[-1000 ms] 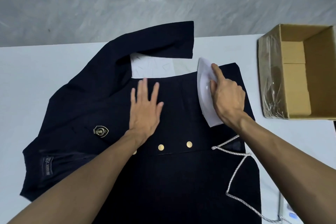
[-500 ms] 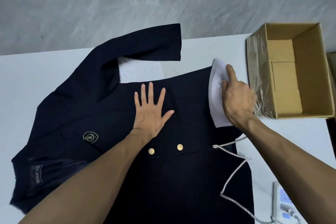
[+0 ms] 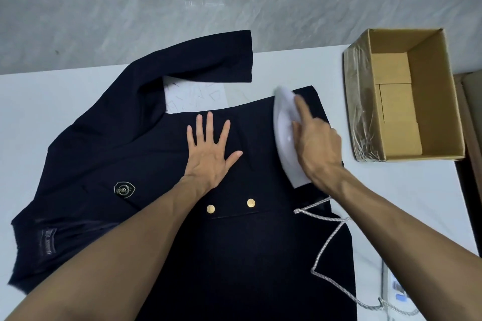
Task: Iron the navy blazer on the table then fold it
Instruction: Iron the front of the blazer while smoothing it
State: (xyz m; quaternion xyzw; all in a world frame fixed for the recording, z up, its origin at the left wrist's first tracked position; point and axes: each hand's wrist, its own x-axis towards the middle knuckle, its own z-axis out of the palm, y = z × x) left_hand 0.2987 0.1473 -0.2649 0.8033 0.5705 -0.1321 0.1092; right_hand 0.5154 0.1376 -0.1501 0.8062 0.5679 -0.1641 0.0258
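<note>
The navy blazer (image 3: 146, 159) lies spread on the white table (image 3: 34, 122), with gold buttons, a chest crest and one sleeve bent across the far side. My left hand (image 3: 211, 154) presses flat on the blazer's middle, fingers spread. My right hand (image 3: 315, 148) grips the handle of the white iron (image 3: 285, 125), index finger stretched along its top. The iron sits on the blazer's right part near the hem edge, its nose pointing away from me. Its braided cord (image 3: 328, 247) trails back over the cloth.
An open cardboard box (image 3: 427, 101) wrapped in clear film stands at the table's right edge, close to the iron. A white power strip (image 3: 396, 292) lies at the lower right where the cord ends. Printed paper (image 3: 195, 98) shows under the sleeve. Grey floor lies beyond the table.
The iron and my right hand slid right toward the box, then back left and slightly away from me. My left hand stayed flat on the blazer.
</note>
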